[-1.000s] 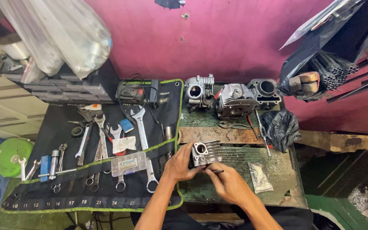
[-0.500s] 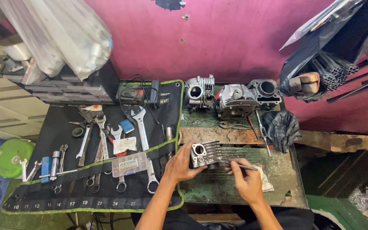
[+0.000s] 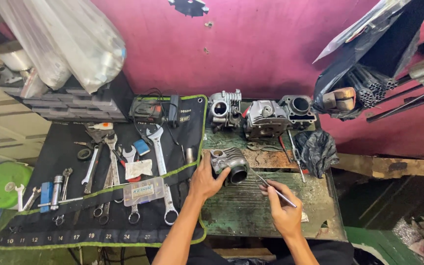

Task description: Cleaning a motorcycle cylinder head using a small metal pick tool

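My left hand [image 3: 204, 180] grips a finned grey metal engine cylinder [image 3: 229, 164], tilted so its round bore faces me. It rests on the worn green metal bench top [image 3: 244, 206]. My right hand [image 3: 281, 207] pinches a thin metal pick [image 3: 272, 188], its tip pointing up-left toward the cylinder's bore. The two hands are a short way apart.
A black tool roll [image 3: 65, 196] with several wrenches [image 3: 160, 162] and a small clear parts box [image 3: 143, 191] lies on the left. Engine heads and a second cylinder [image 3: 263, 115] stand at the bench's back. A black plastic bag [image 3: 316, 149] lies right. Metal tubes [image 3: 369, 86] jut from the right.
My left hand has turned the cylinder so its bore faces me. My right hand picked up the thin pick from the right and brought it back toward the cylinder.
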